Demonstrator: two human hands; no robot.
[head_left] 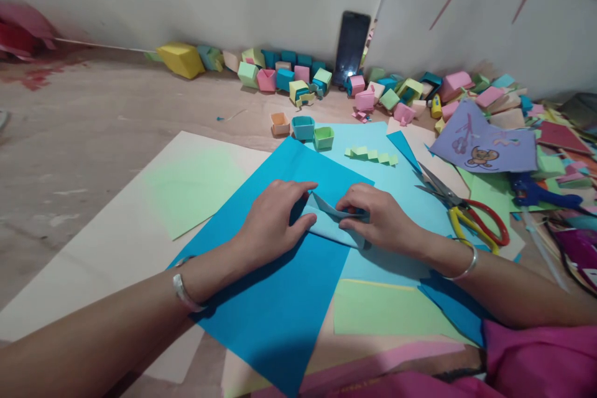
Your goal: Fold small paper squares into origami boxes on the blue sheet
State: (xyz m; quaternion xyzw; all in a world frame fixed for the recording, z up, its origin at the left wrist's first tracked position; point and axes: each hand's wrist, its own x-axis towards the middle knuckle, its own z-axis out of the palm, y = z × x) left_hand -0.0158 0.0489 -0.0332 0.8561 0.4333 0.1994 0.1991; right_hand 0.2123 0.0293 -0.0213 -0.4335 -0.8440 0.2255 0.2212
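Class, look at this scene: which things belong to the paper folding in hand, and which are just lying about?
In hand: light blue folded paper, pressed by the left hand and pinched by the right hand; blue sheet beneath it.
Lying about: scissors; phone leaning on the wall; three small paper boxes; green zigzag strip; purple drawing sheet.

Left of the left hand [270,224] the floor [84,130] lies open to its left edge, while the right hand [380,217], pinching the folded paper [329,225], has scissors [471,214] just beside it, a scrap heap [555,143] filling the right edge, and paper boxes [280,74] and a leaning phone [351,46] lining the far edge.
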